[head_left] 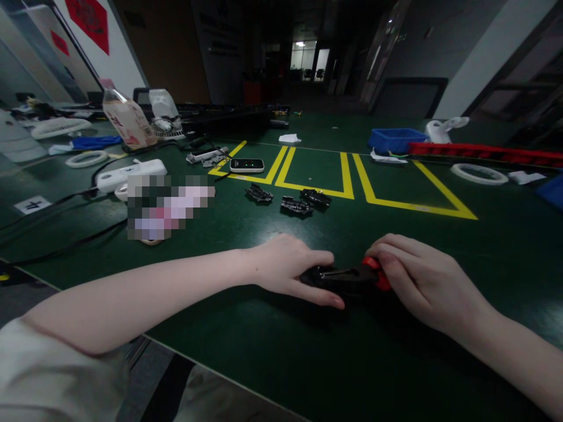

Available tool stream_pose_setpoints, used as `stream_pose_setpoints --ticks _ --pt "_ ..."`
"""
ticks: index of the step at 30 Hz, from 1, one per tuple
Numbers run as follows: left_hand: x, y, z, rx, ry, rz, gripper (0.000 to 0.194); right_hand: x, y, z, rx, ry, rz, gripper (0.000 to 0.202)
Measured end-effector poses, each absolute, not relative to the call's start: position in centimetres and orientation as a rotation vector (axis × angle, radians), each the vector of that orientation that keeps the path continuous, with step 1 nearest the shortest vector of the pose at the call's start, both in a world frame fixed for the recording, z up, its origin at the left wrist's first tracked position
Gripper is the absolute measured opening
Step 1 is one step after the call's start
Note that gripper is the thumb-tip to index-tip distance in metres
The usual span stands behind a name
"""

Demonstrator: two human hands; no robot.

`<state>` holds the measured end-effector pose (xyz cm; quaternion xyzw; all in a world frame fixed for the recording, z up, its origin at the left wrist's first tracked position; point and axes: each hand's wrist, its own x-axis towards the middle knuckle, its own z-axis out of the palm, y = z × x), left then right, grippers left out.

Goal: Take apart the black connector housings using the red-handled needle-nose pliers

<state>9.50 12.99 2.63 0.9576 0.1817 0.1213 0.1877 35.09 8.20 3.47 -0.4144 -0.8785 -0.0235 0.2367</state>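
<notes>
A long black plastic part [352, 280] lies low over the green table [281, 346], near its front edge. My left hand [284, 264] grips the left end, thumb and forefinger stretched along its two sides. A small red piece [372, 264] sits at the right end of the black part. My right hand [422, 284] pinches this red piece between thumb and curled fingers. Whether the red piece is fixed to the black part, I cannot tell. Beyond my hands lie three loose black parts [296, 206] with uneven shapes.
Yellow tape outlines [417, 208] mark the table. A white-edged device [247, 166], a partly blurred phone [176, 205], a power strip [132, 174] with cables and a bottle [127, 120] stand left. A blue bin [396, 139], red strip [484, 153] and tape roll [478, 174] are right.
</notes>
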Motion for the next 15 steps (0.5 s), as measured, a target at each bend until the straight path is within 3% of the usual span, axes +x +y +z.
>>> stream_pose_setpoints --ticks 15 --pt "9.71 12.8 2.6 2.775 0.575 0.286 0.054 34.86 7.55 3.66 -1.141 -2.442 -0.147 0.038"
